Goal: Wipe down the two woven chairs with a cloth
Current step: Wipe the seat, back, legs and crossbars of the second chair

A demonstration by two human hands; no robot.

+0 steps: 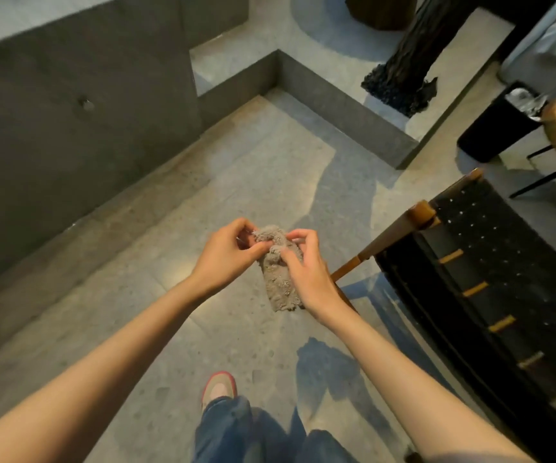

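Head view: cloth (280, 279), grey terry, soft, light; bunched top pinched by fingers (260, 248) of left hand (226, 255) and right hand (306, 272), remainder hanging below. Woven chair (490, 279) beside right hand; grip bunched.

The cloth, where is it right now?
In the head view the grey cloth sits mid-frame, pinched between the left hand and right hand above the floor, just left of the black woven chair.

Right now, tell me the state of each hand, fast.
Left hand: grip closed, pinching the top of the fluffy grey-beige cloth.
Right hand: grip closed, pinching the same cloth.
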